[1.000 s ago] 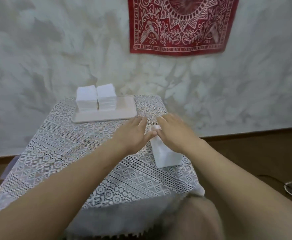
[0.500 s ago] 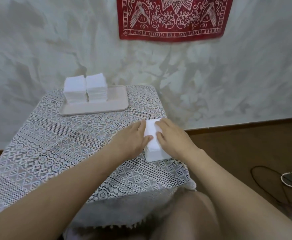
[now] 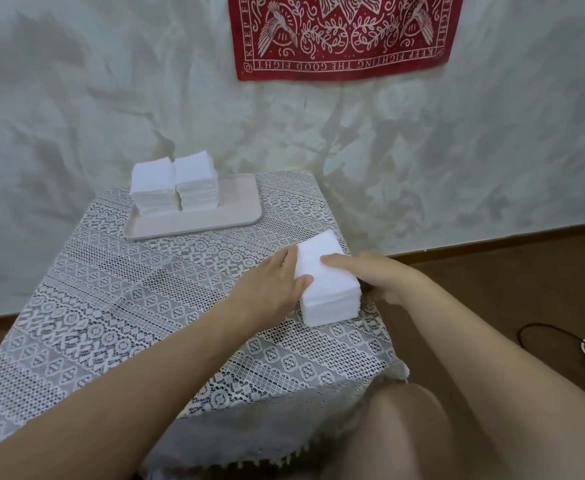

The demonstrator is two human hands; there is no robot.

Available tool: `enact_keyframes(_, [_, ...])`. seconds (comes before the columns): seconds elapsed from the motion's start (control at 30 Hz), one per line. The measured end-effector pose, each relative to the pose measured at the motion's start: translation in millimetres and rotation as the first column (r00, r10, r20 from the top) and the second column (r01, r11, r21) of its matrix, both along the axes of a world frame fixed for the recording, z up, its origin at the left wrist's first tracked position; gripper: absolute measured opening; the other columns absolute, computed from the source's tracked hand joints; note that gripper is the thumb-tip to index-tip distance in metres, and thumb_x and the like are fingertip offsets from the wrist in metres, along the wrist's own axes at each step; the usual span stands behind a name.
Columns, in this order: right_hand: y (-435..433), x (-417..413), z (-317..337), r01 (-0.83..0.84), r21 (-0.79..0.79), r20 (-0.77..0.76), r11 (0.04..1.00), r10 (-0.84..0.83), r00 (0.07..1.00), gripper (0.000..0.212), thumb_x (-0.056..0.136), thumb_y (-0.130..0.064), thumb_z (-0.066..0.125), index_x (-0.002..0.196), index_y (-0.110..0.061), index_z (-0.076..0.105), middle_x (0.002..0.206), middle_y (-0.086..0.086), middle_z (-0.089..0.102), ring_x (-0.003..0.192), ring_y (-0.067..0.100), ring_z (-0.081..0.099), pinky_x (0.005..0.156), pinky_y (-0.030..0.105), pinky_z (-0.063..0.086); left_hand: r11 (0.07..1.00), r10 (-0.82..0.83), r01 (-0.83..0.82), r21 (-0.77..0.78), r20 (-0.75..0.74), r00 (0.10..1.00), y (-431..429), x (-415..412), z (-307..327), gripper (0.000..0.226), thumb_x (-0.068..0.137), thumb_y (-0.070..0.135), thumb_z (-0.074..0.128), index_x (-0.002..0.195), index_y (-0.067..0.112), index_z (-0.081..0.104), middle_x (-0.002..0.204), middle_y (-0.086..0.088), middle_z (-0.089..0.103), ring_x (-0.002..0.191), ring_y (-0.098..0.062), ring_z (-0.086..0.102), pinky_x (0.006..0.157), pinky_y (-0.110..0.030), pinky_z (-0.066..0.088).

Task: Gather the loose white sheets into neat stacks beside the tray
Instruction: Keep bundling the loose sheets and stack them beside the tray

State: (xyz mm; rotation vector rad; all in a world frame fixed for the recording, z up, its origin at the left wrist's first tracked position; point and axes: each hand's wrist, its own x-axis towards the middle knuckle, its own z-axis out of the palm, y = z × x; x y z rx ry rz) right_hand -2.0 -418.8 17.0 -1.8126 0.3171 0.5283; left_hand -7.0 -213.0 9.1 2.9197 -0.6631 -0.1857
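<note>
Two stacks (image 3: 175, 185) sit squared on the tray (image 3: 235, 206). Third stack (image 3: 329, 282) is on the cloth (image 3: 145, 306), right of the tray, nearer the person, well apart from it. No loose sheets visible, so probably only squaring and placing are left. Left hand (image 3: 277, 282) presses flat on its left side, thumb on top. Right hand (image 3: 381, 275) curls round the right side. Stack lies flat, long axis crosswise to the tray's long edge.
</note>
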Motion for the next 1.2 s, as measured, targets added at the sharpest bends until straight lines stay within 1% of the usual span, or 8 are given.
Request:
enact_keyframes(0.2, [2.1,5.6,0.2,-0.039,0.052,-0.055,0.998,0.041,0.998,0.045,0.088,-0.043,0.076,0.12,-0.013,0.066,0.103,0.005,0.072,0.091,0.022,0.065,0.071,0.03,0.049,0.998,-0.036,0.035,-0.053,-0.012,0.999,13.4,3.1,-2.0,0.07,0.113,0.05,0.024,0.168,0.012,0.004,0.175,-0.005,0.015,0.153,-0.027,0.034,0.119,-0.041,0.033])
enact_keyframes(0.33, [9.6,12.1,3.5,-0.041,0.095,-0.021,0.995,0.043,0.999,0.039,0.09,-0.035,0.074,0.12,-0.012,0.067,0.107,0.008,0.076,0.095,0.025,0.071,0.072,0.033,0.056,0.948,0.035,-0.054,-0.313,-0.067,0.997,26.6,6.6,-3.5,0.07,0.109,0.053,0.041,0.168,0.023,0.017,0.171,-0.002,0.03,0.15,-0.023,0.041,0.118,-0.041,0.035])
enact_keyframes(0.5, [36.4,32.1,-0.4,0.036,0.261,0.023,0.965,-0.043,0.999,0.046,0.088,-0.036,0.076,0.126,-0.012,0.067,0.119,0.014,0.075,0.114,0.034,0.07,0.087,0.04,0.056,0.569,0.106,-0.356,-0.741,-0.363,0.926,49.3,14.3,-7.0,0.077,0.1,0.06,0.058,0.165,0.037,0.023,0.154,0.008,0.047,0.129,-0.017,0.058,0.081,-0.026,0.053])
enact_keyframes(0.73, [97.1,54.7,-1.6,0.006,0.393,0.042,0.92,-0.025,0.999,0.046,0.091,-0.039,0.073,0.129,-0.014,0.066,0.119,0.009,0.076,0.118,0.031,0.068,0.106,0.051,0.051,0.282,-0.02,-0.58,-0.764,-0.609,0.793,90.4,28.3,0.7,0.056,0.099,0.061,0.051,0.141,0.024,0.055,0.125,-0.003,0.073,0.096,-0.017,0.078,0.08,-0.033,0.064])
enact_keyframes(0.83, [120.7,60.6,-3.2,0.017,0.396,0.037,0.918,-0.034,0.999,0.045,0.092,-0.041,0.071,0.127,-0.013,0.067,0.116,0.009,0.077,0.115,0.03,0.069,0.1,0.048,0.055,0.261,-0.011,-0.599,-0.757,-0.623,0.782,108.5,36.6,-3.7,0.057,0.098,0.049,0.063,0.144,0.019,0.053,0.126,-0.003,0.072,0.105,-0.024,0.075,0.083,-0.041,0.065])
enact_keyframes(0.93, [136.7,64.6,-2.2,0.003,0.322,0.043,0.947,-0.017,0.999,0.044,0.092,-0.051,0.069,0.122,-0.018,0.068,0.111,0.006,0.077,0.102,0.026,0.071,0.072,0.035,0.059,0.219,0.048,-0.643,-0.734,-0.649,0.759,123.4,51.2,-12.8,0.062,0.097,0.043,0.072,0.15,0.019,0.05,0.129,-0.006,0.072,0.107,-0.03,0.075,0.076,-0.04,0.065])
enact_keyframes(1.03, [140.7,72.7,-1.9,-0.014,0.277,0.073,0.961,-0.006,0.997,0.035,0.095,-0.045,0.067,0.12,-0.021,0.068,0.116,0.007,0.073,0.105,0.024,0.068,0.081,0.04,0.062,0.187,0.077,-0.661,-0.727,-0.66,0.747,128.8,68.0,-13.7,0.073,0.086,0.051,0.079,0.147,0.018,0.054,0.122,-0.01,0.075,0.102,-0.039,0.076,0.084,-0.053,0.063])
enact_keyframes(1.2, [145.8,109.5,5.2,0.077,0.238,0.177,0.968,-0.122,0.977,0.024,0.098,-0.033,0.066,0.115,-0.016,0.059,0.116,0.007,0.069,0.101,0.022,0.067,0.071,0.032,0.058,0.185,0.112,-0.633,-0.752,-0.623,0.774,123.8,113.7,1.7,0.038,0.101,0.041,0.067,0.129,0.015,0.066,0.118,-0.006,0.074,0.09,-0.022,0.07,0.067,-0.027,0.057])
